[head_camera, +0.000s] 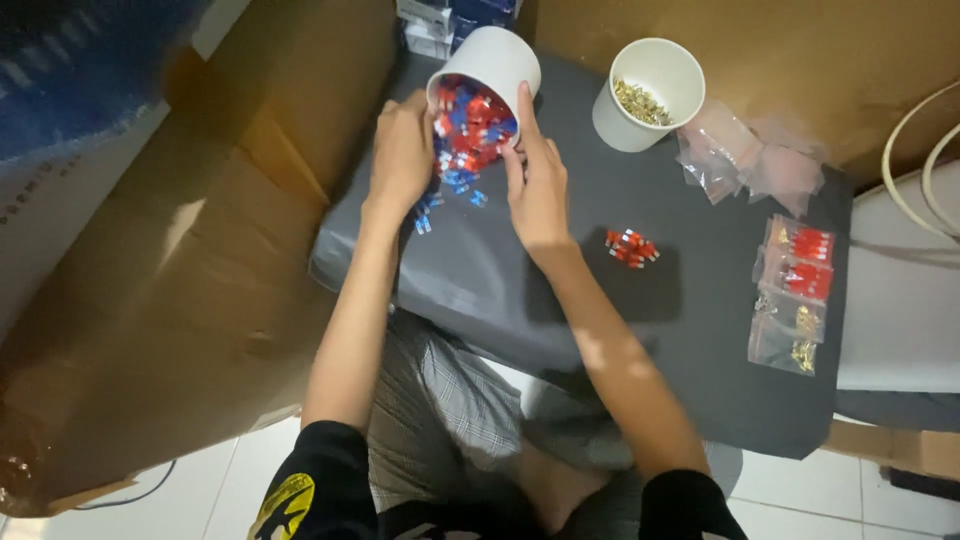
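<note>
- The small red and blue plastic pieces (470, 125) inside the tipped white paper cup (487, 72) are too small and blurred to make out singly; part of the cup's wall sits behind both hands.
- Stacked blue and white boxes (440, 22) at the top edge are cut off by the frame, and so is the brown cardboard (200, 250) on the left.
- A second white paper cup holding small brass-coloured bits (651, 92) stands upright just right of the tipped one.
- Crumpled clear plastic bags (750, 160) lie beside that cup; flat clear bags with red pieces and brass bits (795, 290) lie in a column near the right edge of the dark grey desk (700, 370).
- A little heap of red pieces (630, 247) lies apart, right of the right wrist.
- The left hand (402, 150) grips the tipped cup's left side; the right hand (537, 175) presses flat against its right rim, fingers extended.
- A few blue pieces (455, 185) lie spilled on the desk between the hands, just below the cup's mouth.
</note>
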